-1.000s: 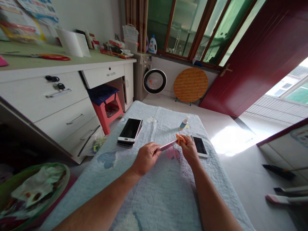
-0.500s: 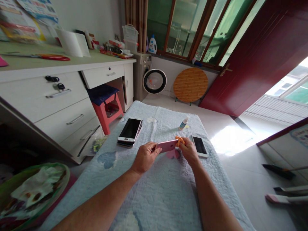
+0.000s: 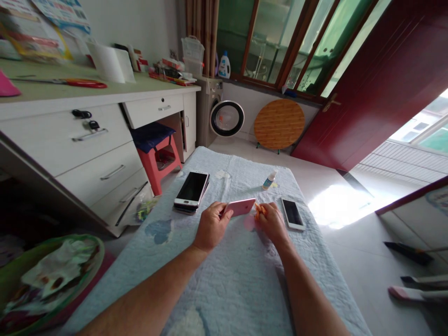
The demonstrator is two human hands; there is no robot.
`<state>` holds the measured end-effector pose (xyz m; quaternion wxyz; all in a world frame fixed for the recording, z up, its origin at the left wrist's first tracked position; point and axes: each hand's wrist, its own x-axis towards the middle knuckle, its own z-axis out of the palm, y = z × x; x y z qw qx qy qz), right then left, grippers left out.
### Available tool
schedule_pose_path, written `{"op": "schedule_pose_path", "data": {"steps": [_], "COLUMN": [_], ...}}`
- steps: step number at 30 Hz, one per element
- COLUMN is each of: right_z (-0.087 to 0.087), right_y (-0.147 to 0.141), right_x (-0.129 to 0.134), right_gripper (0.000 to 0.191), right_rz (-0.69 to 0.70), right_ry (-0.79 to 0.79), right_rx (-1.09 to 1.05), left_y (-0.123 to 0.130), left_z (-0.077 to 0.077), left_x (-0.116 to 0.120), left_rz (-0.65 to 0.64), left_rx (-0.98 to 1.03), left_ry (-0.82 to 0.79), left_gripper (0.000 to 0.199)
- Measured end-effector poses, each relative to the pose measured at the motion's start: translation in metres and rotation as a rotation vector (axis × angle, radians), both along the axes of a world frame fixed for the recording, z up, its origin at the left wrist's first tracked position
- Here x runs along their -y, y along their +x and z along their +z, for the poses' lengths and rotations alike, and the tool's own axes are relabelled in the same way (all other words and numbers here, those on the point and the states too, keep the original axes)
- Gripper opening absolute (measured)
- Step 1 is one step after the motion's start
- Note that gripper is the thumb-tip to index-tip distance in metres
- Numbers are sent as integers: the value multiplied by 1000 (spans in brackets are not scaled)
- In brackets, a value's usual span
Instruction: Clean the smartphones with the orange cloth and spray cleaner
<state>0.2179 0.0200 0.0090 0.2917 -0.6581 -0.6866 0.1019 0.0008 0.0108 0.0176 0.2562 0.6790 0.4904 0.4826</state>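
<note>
A pink smartphone [image 3: 241, 207] is held tilted above the cloth by my left hand [image 3: 212, 226], which is closed on its left end. Close by its right end, my right hand [image 3: 272, 223] pinches a crumpled orange cloth [image 3: 259, 212]. To the left lies a stack of phones, a white one with a dark screen [image 3: 192, 188] on top. Another white phone [image 3: 293, 213] rests just right of my right hand. Behind it stands a small spray bottle [image 3: 269, 180] with a pale nozzle.
A light blue quilted cover [image 3: 224, 280] lies under everything. At lower left is a green-rimmed bin [image 3: 100, 252] with crumpled tissue. The white desk [image 3: 154, 95] and a red stool [image 3: 154, 170] stand on the left. Brushes [image 3: 409, 252] lie on the right.
My right hand and the orange cloth have come off the phone's right end and dropped slightly. The pink phone is still in my left hand. The view has shifted a little.
</note>
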Motion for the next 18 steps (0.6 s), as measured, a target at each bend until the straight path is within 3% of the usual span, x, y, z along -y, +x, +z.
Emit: {"op": "schedule_pose_path", "data": {"steps": [3,6,12,18], "right_z": [1,5,24,32], "right_y": [-3,-15,-48,-56], "right_x": [1,5,24,33], "right_gripper": [19,21,18,21], "right_rz": [-32,26,159,214], "right_ry": [122,241,450,518], "right_rx": [-56,-130,-238,-257], "left_y": [-1,-2,0,3], "left_z": [2,3,8,10], "left_x": [-1,-2,5,11], "left_rz": [53,71,-29,-58], "left_rx": [-31,-45,54,13], "left_ry": [52,86,121,160], "left_gripper": [14,19,14,12]}}
